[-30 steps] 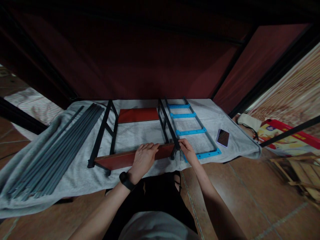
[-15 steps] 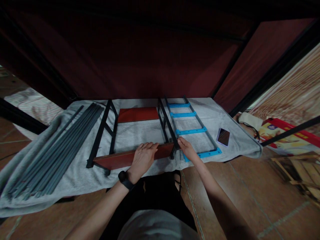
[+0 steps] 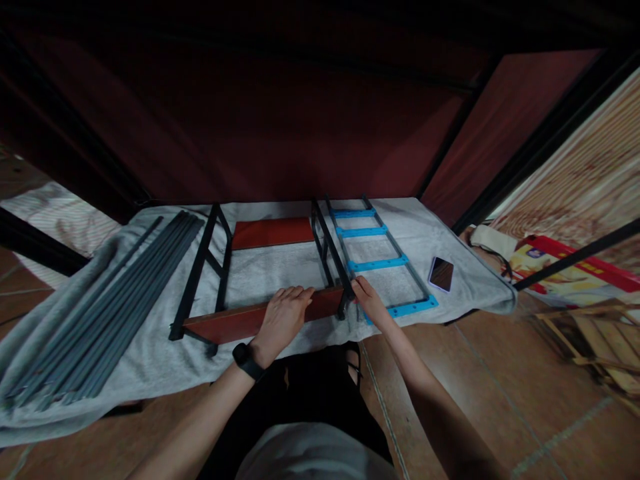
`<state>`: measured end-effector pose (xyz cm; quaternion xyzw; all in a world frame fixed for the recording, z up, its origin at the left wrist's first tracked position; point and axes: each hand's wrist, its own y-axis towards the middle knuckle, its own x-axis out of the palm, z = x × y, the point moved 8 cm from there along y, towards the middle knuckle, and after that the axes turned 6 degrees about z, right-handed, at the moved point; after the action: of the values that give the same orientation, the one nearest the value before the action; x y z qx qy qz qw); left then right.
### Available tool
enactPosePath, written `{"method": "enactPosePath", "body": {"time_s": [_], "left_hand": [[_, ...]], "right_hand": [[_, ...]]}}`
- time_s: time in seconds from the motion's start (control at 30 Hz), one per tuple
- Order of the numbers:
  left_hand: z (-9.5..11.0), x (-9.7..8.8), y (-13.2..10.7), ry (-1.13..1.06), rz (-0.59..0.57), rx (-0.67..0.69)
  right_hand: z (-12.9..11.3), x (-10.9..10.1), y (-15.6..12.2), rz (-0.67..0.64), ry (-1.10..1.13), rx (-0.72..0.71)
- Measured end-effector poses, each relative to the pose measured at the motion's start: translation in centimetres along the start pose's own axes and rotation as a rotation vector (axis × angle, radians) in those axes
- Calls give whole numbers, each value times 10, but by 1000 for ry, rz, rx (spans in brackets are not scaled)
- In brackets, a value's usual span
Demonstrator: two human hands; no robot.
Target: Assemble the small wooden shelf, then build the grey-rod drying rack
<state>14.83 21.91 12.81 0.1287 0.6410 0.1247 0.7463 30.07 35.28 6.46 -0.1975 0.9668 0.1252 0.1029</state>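
Fingers [image 3: 296, 294] of left hand [image 3: 280, 315] laid close together over the top edge of near red board [image 3: 220, 323], thumb out of sight beneath: a hold, keeping it up on its long edge. Sits at the near side of grey cloth [image 3: 150, 357], long axis left to right, spanning from left black side frame [image 3: 197, 273] to right black side frame [image 3: 331, 257]. Ends just right of those fingers, at the near corner with right black side frame. Touched there by right hand [image 3: 369, 301], the nearer of the two to that joint, fingertips against the post; pinching or only pressing, cannot tell. Hard to make out, from the left: grey rods [image 3: 100, 307] cut off by the picture's edge; middle of near red board covered by left hand; joint itself masked by right hand and shadow, no screw or hole visible; far red board [image 3: 273, 233] dim between the frames; blue-runged frame [image 3: 379, 263] partly behind right black side frame; phone [image 3: 441, 274] lying dark at far right
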Motion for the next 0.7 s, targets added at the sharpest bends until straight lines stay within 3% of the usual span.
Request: {"method": "enactPosePath", "body": {"time_s": [0.33,0.7], "left_hand": [[0,-1,0,-15,-4,-9],[-3,-2,-1,-40,9,-16]], "right_hand": [[-13,0,-1,-80,-217,-237],[-4,7,-3,50,-128,-87]]}}
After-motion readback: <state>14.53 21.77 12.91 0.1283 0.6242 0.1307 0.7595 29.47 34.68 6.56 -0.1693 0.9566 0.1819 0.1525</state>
